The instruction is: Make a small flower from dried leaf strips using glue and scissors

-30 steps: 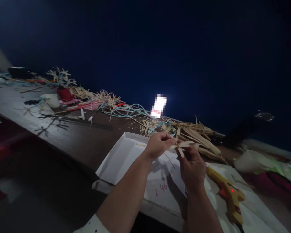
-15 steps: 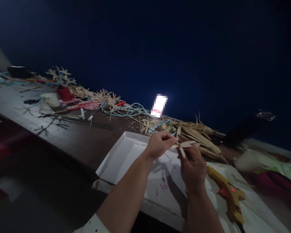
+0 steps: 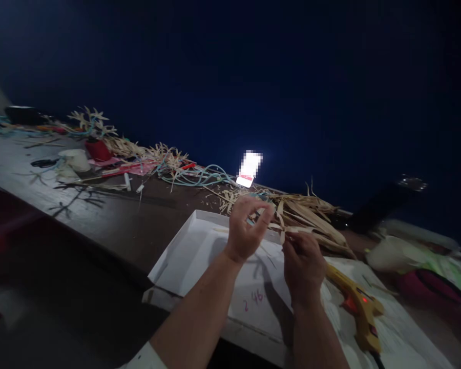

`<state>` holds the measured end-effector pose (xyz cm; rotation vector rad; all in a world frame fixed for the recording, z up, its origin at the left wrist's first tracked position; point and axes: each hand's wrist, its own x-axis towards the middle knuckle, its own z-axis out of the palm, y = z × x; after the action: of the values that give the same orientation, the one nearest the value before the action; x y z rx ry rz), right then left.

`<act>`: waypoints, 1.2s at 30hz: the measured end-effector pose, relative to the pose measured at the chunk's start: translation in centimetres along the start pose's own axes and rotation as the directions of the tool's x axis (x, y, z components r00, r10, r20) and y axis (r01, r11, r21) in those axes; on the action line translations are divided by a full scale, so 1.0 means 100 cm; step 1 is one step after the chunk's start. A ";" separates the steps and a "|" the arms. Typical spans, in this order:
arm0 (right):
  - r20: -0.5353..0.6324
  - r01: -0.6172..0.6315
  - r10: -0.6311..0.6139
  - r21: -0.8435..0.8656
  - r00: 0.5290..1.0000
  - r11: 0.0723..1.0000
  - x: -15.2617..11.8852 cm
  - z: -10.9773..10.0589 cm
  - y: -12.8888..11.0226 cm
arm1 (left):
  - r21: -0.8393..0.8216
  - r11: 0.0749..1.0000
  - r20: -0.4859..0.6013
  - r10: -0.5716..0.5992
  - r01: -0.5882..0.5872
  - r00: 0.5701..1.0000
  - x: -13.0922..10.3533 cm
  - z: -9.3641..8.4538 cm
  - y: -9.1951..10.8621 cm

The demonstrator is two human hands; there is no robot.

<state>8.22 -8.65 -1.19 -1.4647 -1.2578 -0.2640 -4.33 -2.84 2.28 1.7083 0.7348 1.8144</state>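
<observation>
Over the white tray (image 3: 171, 252), the right hand (image 3: 302, 259) pinches a seemingly half-made strip piece (image 3: 283, 234) (left hand (image 3: 246, 230) parted, apparently empty); husks (image 3: 317, 219) lie loose.

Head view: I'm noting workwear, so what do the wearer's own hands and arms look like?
The left hand and right hand are bare, without visible jewellery. The left arm has a pale sleeve with dark dots; the right arm shows none.

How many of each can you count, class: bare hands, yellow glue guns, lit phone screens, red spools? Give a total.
Bare hands: 2 (left hand, right hand)
Yellow glue gun: 1
Lit phone screen: 1
Red spool: 1
Total: 5
</observation>
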 end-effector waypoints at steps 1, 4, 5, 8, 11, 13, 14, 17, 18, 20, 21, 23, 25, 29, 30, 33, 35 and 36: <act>-0.006 -0.014 0.014 0.005 1.000 1.000 0.000 0.000 0.001 | 0.038 0.991 0.044 0.124 -0.125 0.991 -0.003 0.001 0.003; -0.020 -0.040 0.041 0.052 0.999 0.998 -0.001 -0.001 0.002 | 0.130 0.923 0.161 0.342 -0.363 0.926 -0.012 0.006 0.010; -0.023 -0.043 0.044 0.058 0.999 0.997 -0.002 -0.001 0.002 | 0.168 0.906 0.178 0.361 -0.390 0.915 -0.014 0.008 0.010; -0.008 -0.043 0.043 0.022 0.999 0.999 -0.002 -0.003 -0.003 | 0.263 0.873 0.192 0.370 -0.411 0.909 -0.019 0.014 0.010; 0.013 -0.041 0.042 -0.026 0.999 0.999 -0.002 -0.005 -0.007 | 0.311 0.856 0.181 0.373 -0.413 0.910 -0.022 0.015 0.008; 0.005 -0.026 0.026 -0.039 1.000 0.999 -0.002 -0.005 -0.007 | 0.317 0.849 0.183 0.382 -0.422 0.906 -0.024 0.015 0.007; -0.001 -0.018 0.018 -0.032 1.000 0.999 -0.003 -0.005 -0.007 | 0.315 0.846 0.192 0.388 -0.431 0.901 -0.025 0.015 0.007; -0.037 0.002 -0.001 0.008 0.999 1.000 -0.003 -0.003 -0.005 | 0.300 0.832 0.228 0.413 -0.467 0.882 -0.027 0.014 0.007; -0.050 0.011 -0.010 0.024 0.999 1.000 -0.003 -0.003 -0.004 | 0.293 0.827 0.235 0.424 -0.479 0.875 -0.027 0.014 0.007; -0.073 0.040 -0.036 0.060 0.997 0.997 -0.003 -0.003 -0.003 | 0.276 0.819 0.244 0.446 -0.503 0.861 -0.028 0.015 0.008; -0.075 0.052 -0.047 0.072 0.996 0.996 -0.002 -0.003 -0.003 | 0.267 0.815 0.248 0.457 -0.514 0.854 -0.028 0.015 0.008; -0.074 0.060 -0.054 0.080 0.996 0.995 -0.002 -0.004 -0.004 | 0.255 0.807 0.258 0.473 -0.532 0.842 -0.029 0.016 0.008; -0.071 0.054 -0.048 0.074 0.996 0.996 -0.002 -0.005 -0.004 | 0.256 0.803 0.268 0.475 -0.538 0.838 -0.029 0.016 0.008; -0.066 0.057 -0.052 0.074 0.996 0.996 -0.002 -0.005 -0.003 | 0.263 0.806 0.288 0.459 -0.531 0.840 -0.030 0.017 0.009; -0.065 0.055 -0.051 0.067 0.997 0.996 -0.002 -0.005 -0.002 | 0.260 0.807 0.288 0.460 -0.531 0.840 -0.030 0.017 0.009; -0.059 0.047 -0.043 0.068 0.997 0.997 -0.002 -0.005 -0.002 | 0.251 0.809 0.282 0.464 -0.531 0.840 -0.029 0.017 0.010; -0.054 0.044 -0.040 0.087 0.998 0.995 -0.002 -0.005 -0.002 | 0.246 0.811 0.275 0.467 -0.531 0.840 -0.029 0.017 0.011; -0.052 0.044 -0.040 0.097 0.998 0.994 -0.002 -0.005 -0.002 | 0.245 0.811 0.272 0.468 -0.531 0.841 -0.029 0.017 0.011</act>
<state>8.26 -9.21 -1.03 -1.3414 -1.2455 -0.2615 -2.53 -5.61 1.12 2.4470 0.5314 1.8845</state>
